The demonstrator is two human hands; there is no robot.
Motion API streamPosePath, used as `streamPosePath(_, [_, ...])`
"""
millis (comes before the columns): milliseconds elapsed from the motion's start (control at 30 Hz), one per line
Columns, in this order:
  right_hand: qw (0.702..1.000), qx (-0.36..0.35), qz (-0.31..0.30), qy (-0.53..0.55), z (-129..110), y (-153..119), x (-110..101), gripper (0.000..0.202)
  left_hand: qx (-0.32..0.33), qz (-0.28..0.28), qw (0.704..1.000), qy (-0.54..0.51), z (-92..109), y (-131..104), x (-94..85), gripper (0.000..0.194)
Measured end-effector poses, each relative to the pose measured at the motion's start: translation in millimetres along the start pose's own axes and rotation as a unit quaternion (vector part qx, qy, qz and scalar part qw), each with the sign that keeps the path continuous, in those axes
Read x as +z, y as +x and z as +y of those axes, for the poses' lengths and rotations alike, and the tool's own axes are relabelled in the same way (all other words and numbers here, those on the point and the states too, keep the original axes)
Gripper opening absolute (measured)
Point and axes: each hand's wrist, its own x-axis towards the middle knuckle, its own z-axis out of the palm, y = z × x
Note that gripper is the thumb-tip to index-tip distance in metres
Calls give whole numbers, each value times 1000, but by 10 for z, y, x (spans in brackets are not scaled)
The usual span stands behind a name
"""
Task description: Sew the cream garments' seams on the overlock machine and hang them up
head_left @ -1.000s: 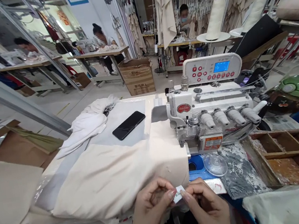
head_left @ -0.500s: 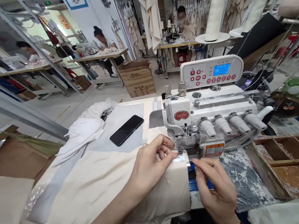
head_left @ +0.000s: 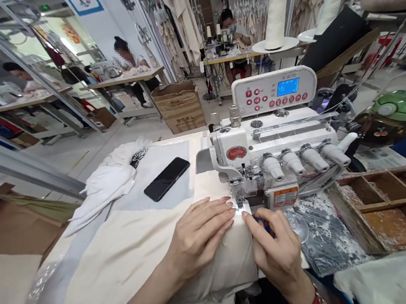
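My left hand [head_left: 198, 232] lies flat on the cream fabric [head_left: 126, 252], its fingers stretched toward the presser foot of the overlock sewing machine [head_left: 276, 137]. Close to those fingertips, a small white label [head_left: 238, 210] sits on the fabric by the needle area. My right hand [head_left: 277, 244] grips the fabric's right edge just in front of the presser foot. Its index finger rests on top, the other fingers curl, and the thumb is largely hidden. Folds of the fabric drape over the table's front edge.
A black phone [head_left: 167, 178] and a bunched white cloth [head_left: 111, 176] lie on the table's left. A wooden compartment tray [head_left: 360, 208] stands to the right, a thread cone [head_left: 277, 17] behind the machine. Beyond are a cardboard box [head_left: 178, 108] and several people at other sewing tables.
My left hand has gone from curled, pinching fingers at the label to lying flat on the fabric. My right hand has moved left to the fabric's edge. The view has shifted slightly.
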Motion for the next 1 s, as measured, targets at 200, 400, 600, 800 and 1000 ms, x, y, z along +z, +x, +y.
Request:
streamPosePath(200, [1000,10,3,-10,-27,-18,5,38,-7,-15,1000,-8,-35,-25,-15,20])
streamPosePath(400, [999,2,1,-49,12,-4,70,39,-24,-23,999,-4,-8,-33,1,22])
streamPosePath(600, [995,58,60,48,8,-56,89,44,-85,-17,996,-37,-169,174,28,15])
streamPosePath(800, [947,209,62,234,-293,-510,-54,52,-91,56,994,25,41,-76,95,26])
streamPosePath(1000, [924,256,-83,271,-319,-460,-45,14,-115,22,993,-15,131,-209,94,29])
